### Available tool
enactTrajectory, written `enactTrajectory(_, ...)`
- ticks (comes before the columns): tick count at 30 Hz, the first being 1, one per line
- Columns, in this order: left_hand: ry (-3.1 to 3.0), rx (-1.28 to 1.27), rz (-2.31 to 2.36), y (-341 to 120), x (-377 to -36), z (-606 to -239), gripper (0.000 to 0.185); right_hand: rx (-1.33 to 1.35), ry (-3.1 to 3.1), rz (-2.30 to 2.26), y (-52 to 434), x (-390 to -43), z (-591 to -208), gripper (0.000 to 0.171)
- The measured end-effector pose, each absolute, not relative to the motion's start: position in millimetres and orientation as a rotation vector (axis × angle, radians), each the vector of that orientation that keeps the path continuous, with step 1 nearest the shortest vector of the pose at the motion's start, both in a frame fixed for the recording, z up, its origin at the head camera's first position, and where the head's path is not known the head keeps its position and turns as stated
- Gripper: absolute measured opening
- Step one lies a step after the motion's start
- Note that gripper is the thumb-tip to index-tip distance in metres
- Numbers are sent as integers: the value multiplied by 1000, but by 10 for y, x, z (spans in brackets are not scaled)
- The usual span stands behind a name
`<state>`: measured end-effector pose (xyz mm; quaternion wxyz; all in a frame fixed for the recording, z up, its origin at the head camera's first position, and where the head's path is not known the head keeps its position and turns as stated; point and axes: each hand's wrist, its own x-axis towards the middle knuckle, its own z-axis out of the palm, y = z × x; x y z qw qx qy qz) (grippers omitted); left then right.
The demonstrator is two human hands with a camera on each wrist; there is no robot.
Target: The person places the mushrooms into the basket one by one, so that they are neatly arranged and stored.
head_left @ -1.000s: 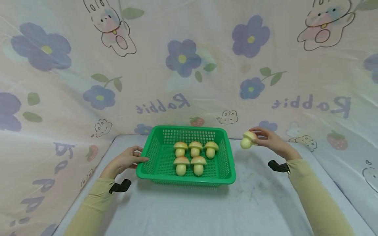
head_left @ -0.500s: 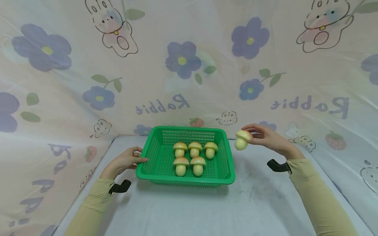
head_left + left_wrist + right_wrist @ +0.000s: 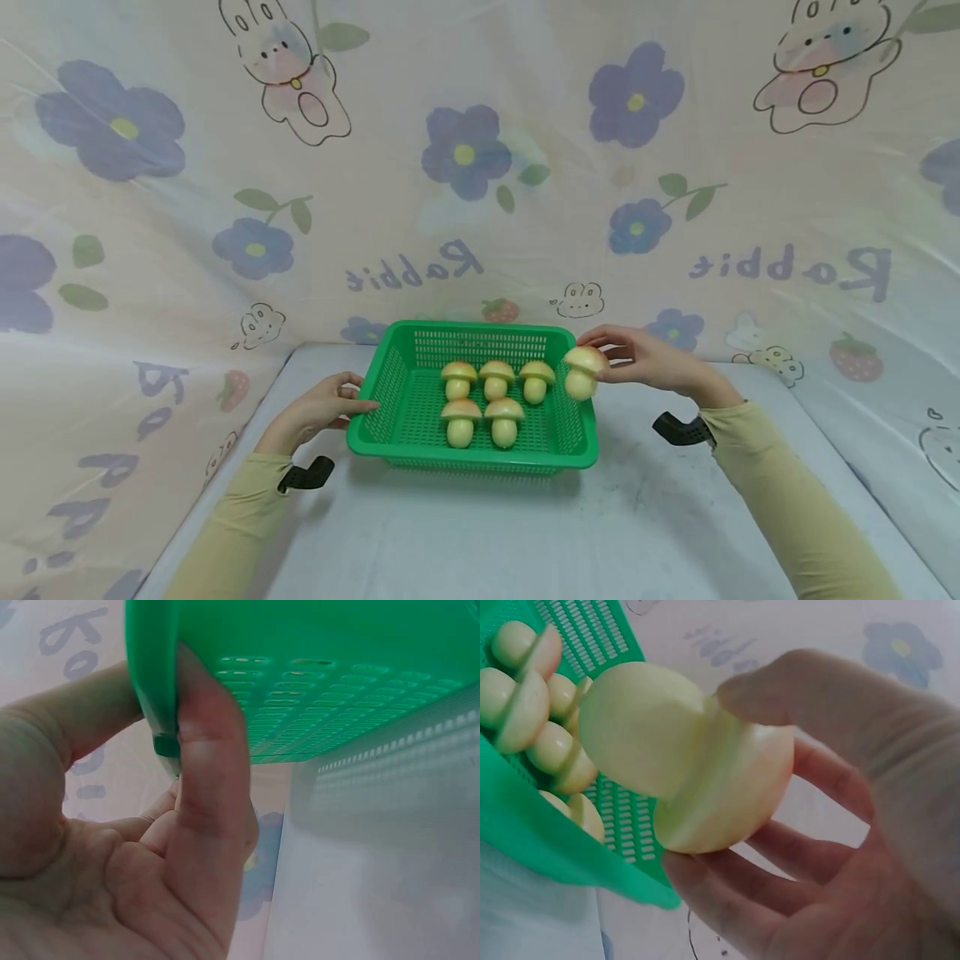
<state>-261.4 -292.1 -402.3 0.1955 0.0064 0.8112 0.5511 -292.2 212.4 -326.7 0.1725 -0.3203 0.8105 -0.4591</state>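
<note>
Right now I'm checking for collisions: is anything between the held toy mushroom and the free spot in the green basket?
Nothing visible blocks it. The pale yellow plastic mushroom in the right hand hangs over the green slotted plastic basket's right rim; five mushrooms stand further left.

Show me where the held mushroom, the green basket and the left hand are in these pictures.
held mushroom (image 3: 582, 372), head view, on its cap and stem junction.
green basket (image 3: 480, 451), head view, on its near rim.
left hand (image 3: 321, 407), head view, on the back of the hand.
</note>
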Motion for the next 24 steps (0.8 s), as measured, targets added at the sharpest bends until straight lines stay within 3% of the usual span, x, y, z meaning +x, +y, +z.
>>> enactTrajectory(24, 2271, -9, 1539, -2910, -2617, -3990, 62, -988, 2249, -1052, 1590, -2950, -3459, 48)
